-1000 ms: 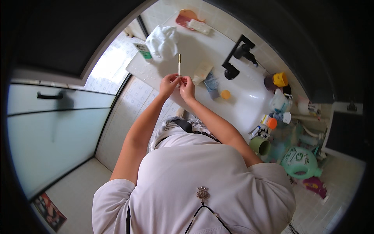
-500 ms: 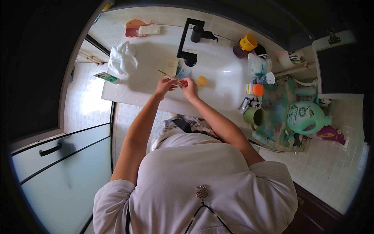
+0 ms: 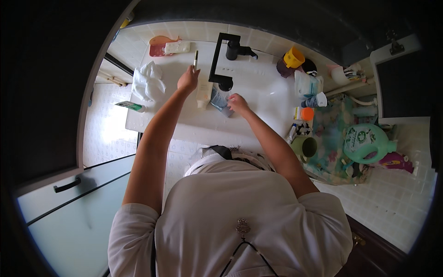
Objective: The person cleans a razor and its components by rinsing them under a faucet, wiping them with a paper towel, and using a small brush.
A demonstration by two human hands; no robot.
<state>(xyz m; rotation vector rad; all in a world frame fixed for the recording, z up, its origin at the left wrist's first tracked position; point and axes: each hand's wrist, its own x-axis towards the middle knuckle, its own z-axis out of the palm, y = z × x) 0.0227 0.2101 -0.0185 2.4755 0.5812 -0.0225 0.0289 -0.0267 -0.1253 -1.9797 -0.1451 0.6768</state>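
My left hand [image 3: 188, 80] is raised over the back left of the white sink [image 3: 177, 108]. It grips a slim pale stick with a dark and gold end [image 3: 196, 58], pointing away from me; its exact kind is unclear. Beside the bluish clear plastic pouch [image 3: 220, 100], my right hand [image 3: 237, 104] has its fingers bent together at the pouch's right edge. Whatever they hold, if anything, is hidden. Between my hands a cream-coloured tube [image 3: 204, 93] lies at the pouch's left.
A black faucet [image 3: 225, 85] arches over the basin. At left are a crumpled white cloth [image 3: 147, 82], a green-and-white tube [image 3: 131, 106] and a soap bar [image 3: 177, 47]. Along the right stand a yellow cup [image 3: 294, 57], an orange-lidded jar [image 3: 307, 114], a green mug [image 3: 304, 147] and a green jug [image 3: 367, 143].
My hands were together in front of the pouch; they have parted. The left has gone up and away with the stick, the right slightly rightward. A round yellow-orange thing is no longer visible.
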